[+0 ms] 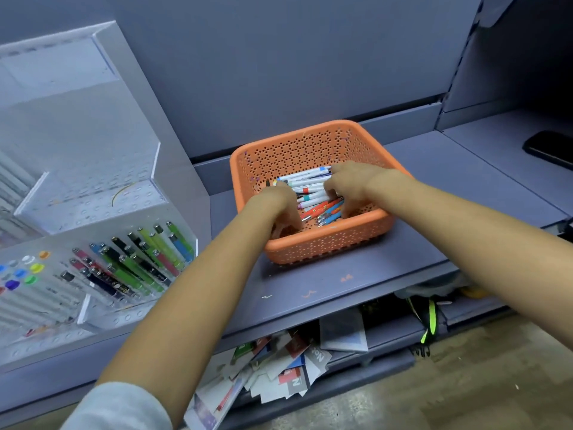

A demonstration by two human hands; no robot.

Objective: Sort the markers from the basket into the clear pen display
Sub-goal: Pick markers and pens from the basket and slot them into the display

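Markers (310,185): white-barrelled, banded and capped in blue, red and teal. They are heaped lengthwise inside the orange perforated basket (310,141), with orange and blue pens (329,212) lying nearer its front wall.

Left hand (278,207) and right hand (348,181): both are lowered into the basket, fingers curled down among the markers. Whether any marker is pinched cannot be told.

Clear pen display (102,209): placed left of the basket, partly stocked.

Grey card (321,356) — "No", red-white card (291,377) — "N"
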